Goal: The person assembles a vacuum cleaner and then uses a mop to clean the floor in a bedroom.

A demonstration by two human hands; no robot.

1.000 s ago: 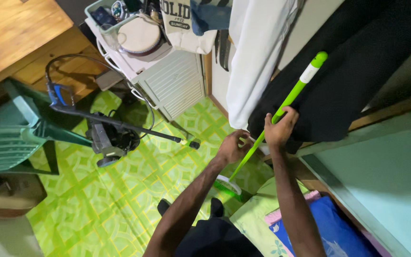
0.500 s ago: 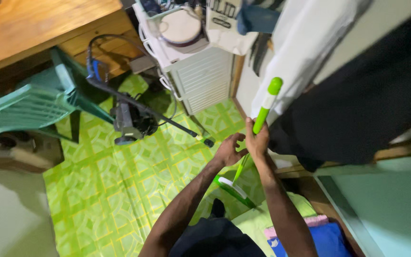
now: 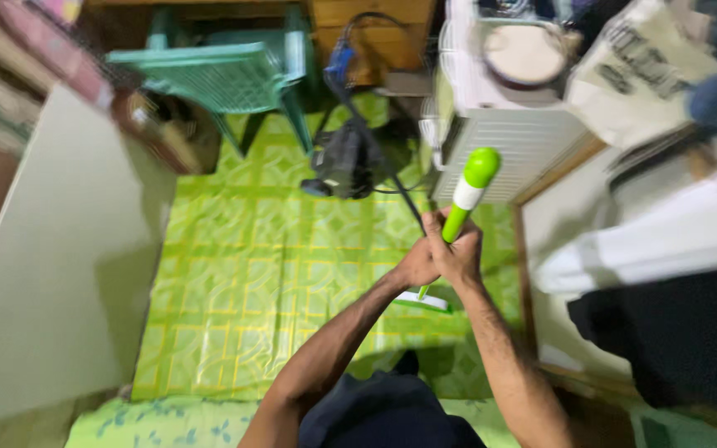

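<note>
Both hands on the broom, floor work barely under way

We see the broom upright at centre frame, its green handle clamped by the left hand and right hand, pressed together just below the white band; its head rests on the green patterned floor at 6 o'clock of the grip. We judge the sweeping as hardly begun: no gathered pile shows, and most of the floor lies open toward 9 o'clock. A dark machine with a hose sits at 11 o'clock, a green chair beyond it, a white cabinet at 1 o'clock.
</note>
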